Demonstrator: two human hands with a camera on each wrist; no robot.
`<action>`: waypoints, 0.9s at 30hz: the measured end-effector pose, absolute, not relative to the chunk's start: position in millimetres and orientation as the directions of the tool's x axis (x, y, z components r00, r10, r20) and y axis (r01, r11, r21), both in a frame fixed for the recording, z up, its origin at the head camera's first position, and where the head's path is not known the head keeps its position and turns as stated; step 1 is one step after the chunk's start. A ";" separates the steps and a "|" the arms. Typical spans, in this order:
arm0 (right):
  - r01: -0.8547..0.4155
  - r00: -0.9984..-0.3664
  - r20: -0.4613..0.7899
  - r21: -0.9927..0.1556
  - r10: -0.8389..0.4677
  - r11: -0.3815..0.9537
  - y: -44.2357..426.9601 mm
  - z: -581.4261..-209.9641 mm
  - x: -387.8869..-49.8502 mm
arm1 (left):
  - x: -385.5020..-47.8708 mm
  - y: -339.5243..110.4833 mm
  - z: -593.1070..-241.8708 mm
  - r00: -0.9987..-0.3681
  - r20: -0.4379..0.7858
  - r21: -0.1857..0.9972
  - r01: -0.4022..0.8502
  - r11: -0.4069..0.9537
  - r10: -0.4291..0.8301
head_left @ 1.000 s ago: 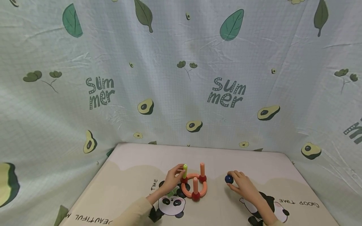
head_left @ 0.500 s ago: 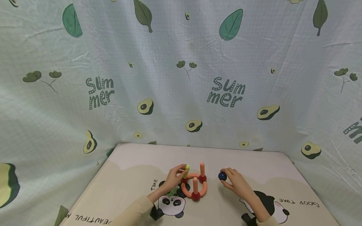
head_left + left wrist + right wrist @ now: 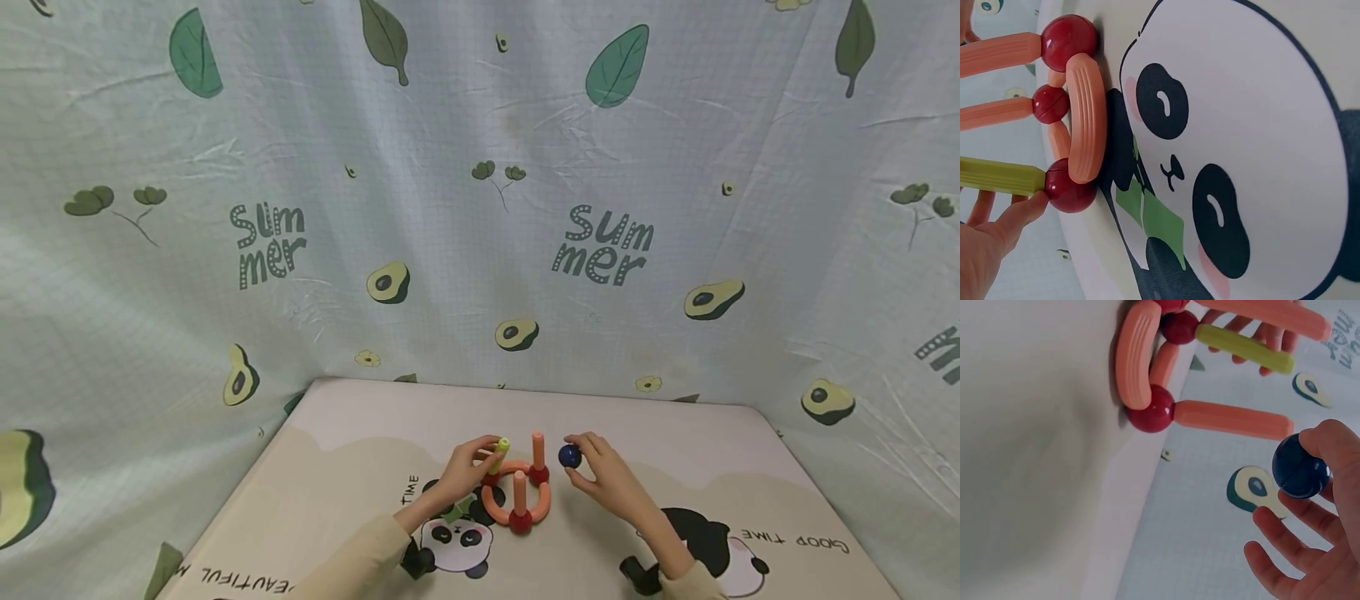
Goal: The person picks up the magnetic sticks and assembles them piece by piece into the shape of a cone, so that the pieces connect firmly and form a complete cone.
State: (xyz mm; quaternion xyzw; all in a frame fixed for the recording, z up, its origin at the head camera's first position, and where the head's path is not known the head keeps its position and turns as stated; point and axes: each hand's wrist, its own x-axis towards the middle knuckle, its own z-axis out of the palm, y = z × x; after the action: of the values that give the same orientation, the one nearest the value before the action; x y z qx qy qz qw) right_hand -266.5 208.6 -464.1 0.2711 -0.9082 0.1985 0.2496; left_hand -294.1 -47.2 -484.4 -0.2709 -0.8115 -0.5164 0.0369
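Observation:
On the table stands a ring of curved orange rods (image 3: 1088, 119) joined by red balls (image 3: 1069, 44), with two orange upright rods (image 3: 520, 493) and one yellow-green rod (image 3: 1000, 175). The left hand (image 3: 463, 468) pinches the yellow-green rod, which leans to the right in the head view; its lower end meets a red ball. Between thumb and fingers the right hand (image 3: 611, 477) holds a dark blue ball (image 3: 1300, 465). In the right wrist view this ball is close to the top end of an orange upright rod (image 3: 1232, 419).
A light tabletop (image 3: 360, 417) printed with pandas and lettering lies under the ring. Behind it hangs a pale curtain (image 3: 435, 208) with leaf and avocado prints. Dark wrist straps (image 3: 641, 575) sit near each forearm.
The right hand has moved left and farther back with the blue ball, nearing the rear orange rod. The yellow-green rod has tilted further right in the left hand.

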 end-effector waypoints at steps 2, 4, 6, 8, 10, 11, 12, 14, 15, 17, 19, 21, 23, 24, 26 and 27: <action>-0.593 -0.737 0.553 -0.253 -0.389 0.764 204.4 -461.8 -266.8 | -294.3 -47.0 -483.0 -0.846 0.338 0.819 0.480 0.314 0.412; -0.595 -0.741 0.548 -0.269 -0.388 0.757 200.2 -459.4 -267.4 | -294.3 -46.8 -481.1 -0.843 0.332 0.815 0.482 0.321 0.423; -0.603 -0.740 0.549 -0.282 -0.390 0.746 196.1 -456.9 -267.9 | -294.8 -46.6 -479.3 -0.840 0.325 0.804 0.487 0.341 0.434; -0.616 -0.731 0.556 -0.287 -0.396 0.734 192.5 -454.7 -269.1 | -295.6 -46.3 -478.2 -0.836 0.317 0.792 0.493 0.360 0.447; -0.635 -0.714 0.569 -0.282 -0.408 0.719 189.3 -453.1 -270.6 | -296.8 -46.0 -478.0 -0.831 0.309 0.783 0.498 0.372 0.462; -0.648 -0.704 0.577 -0.280 -0.415 0.709 187.7 -452.4 -271.5 | -297.5 -45.9 -478.2 -0.828 0.308 0.779 0.502 0.375 0.468; -0.660 -0.691 0.584 -0.271 -0.425 0.701 186.3 -451.8 -272.6 | -298.3 -45.7 -478.7 -0.825 0.305 0.777 0.505 0.376 0.476; -0.686 -0.659 0.606 -0.241 -0.446 0.687 183.3 -450.9 -275.0 | -299.7 -45.6 -478.9 -0.817 0.305 0.771 0.514 0.376 0.490; -0.697 -0.644 0.616 -0.227 -0.454 0.680 181.8 -450.4 -276.0 | -300.3 -45.6 -479.0 -0.814 0.303 0.769 0.516 0.376 0.496; -0.715 -0.616 0.634 -0.202 -0.467 0.669 178.6 -449.8 -277.9 | -301.0 -45.5 -479.2 -0.813 0.299 0.768 0.516 0.380 0.500; -0.724 -0.599 0.646 -0.185 -0.473 0.665 175.4 -449.3 -279.6 | -301.4 -45.3 -479.0 -0.815 0.289 0.772 0.509 0.381 0.503; -0.726 -0.600 0.645 -0.192 -0.473 0.660 172.1 -448.1 -280.8 | -301.6 -44.8 -478.2 -0.817 0.285 0.770 0.506 0.388 0.501; -0.721 -0.610 0.636 -0.199 -0.472 0.664 168.8 -447.2 -281.8 | -301.5 -44.5 -477.4 -0.819 0.280 0.768 0.504 0.394 0.502; -0.718 -0.617 0.630 -0.207 -0.471 0.665 167.2 -446.7 -282.1 | -301.4 -44.4 -477.0 -0.816 0.280 0.767 0.507 0.394 0.505; -0.708 -0.633 0.618 -0.219 -0.466 0.671 164.1 -445.7 -282.7 | -301.3 -44.2 -476.4 -0.814 0.281 0.760 0.512 0.400 0.508; -0.704 -0.640 0.613 -0.225 -0.464 0.674 162.7 -445.2 -282.9 | -301.3 -44.1 -476.1 -0.812 0.281 0.757 0.515 0.402 0.512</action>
State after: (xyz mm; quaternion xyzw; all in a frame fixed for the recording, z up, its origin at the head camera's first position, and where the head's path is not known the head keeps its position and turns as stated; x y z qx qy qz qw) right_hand -282.9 162.7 -445.2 0.3333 -0.8762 0.2283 0.2630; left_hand -301.3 -44.1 -476.1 -0.3068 -0.8372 -0.4526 0.0018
